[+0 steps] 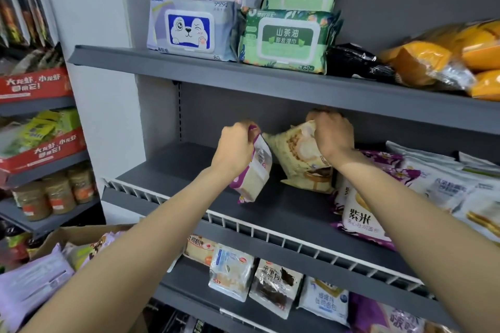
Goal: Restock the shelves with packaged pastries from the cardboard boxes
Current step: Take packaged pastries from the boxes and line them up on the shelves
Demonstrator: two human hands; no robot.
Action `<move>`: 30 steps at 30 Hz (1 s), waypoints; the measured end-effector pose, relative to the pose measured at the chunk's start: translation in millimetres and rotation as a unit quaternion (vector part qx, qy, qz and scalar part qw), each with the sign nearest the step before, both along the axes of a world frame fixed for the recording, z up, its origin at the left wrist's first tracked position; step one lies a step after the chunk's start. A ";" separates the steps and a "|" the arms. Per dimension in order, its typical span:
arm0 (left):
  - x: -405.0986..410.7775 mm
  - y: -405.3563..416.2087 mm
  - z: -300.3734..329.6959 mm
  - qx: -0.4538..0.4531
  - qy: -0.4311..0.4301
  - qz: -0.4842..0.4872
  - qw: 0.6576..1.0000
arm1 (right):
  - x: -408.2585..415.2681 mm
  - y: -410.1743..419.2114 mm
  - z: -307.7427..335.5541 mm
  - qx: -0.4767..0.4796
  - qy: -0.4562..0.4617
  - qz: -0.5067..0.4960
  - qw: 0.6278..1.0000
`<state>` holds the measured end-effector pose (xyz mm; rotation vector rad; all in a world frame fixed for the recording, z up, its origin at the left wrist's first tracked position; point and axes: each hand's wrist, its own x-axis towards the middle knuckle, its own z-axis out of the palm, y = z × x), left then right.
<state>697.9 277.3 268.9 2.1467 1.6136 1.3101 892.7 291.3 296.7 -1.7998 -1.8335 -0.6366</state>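
From the head view, both arms reach onto the middle shelf (189,170). The left hand (235,149) has its grip closed on the top edge of a purple-and-white pastry pack (253,178), which hangs tilted over the shelf at about 9 o'clock from the cream pastry pack (300,159). The right hand (334,135) grips the top of that cream pack, which stands tilted on the shelf, touching the purple bread packs (362,216) at its 3 o'clock. At 7 o'clock in the frame, a cardboard box (78,235) holds more packs. Wet-wipe packs (189,28) sit on the shelf above.
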 end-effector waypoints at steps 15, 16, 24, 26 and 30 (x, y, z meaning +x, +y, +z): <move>50.0 20.1 11.0 -0.203 0.094 -0.055 0.973 | 10.6 -5.5 -37.1 -0.016 0.622 0.056 0.781; 49.1 22.5 10.9 -0.201 0.066 -0.065 0.975 | 11.0 -9.4 -36.1 -0.033 0.603 0.067 0.794; 54.8 45.1 14.1 -0.080 0.058 -0.083 0.992 | 18.5 -23.2 -11.9 -0.204 0.309 0.005 0.929; 57.6 50.0 8.8 -0.077 0.151 -0.091 0.981 | 18.9 -16.6 -14.4 -0.229 0.333 -0.017 0.915; 64.2 57.2 -7.2 -0.055 0.277 -0.096 0.954 | 15.7 -2.3 -31.1 -0.221 0.331 -0.020 0.917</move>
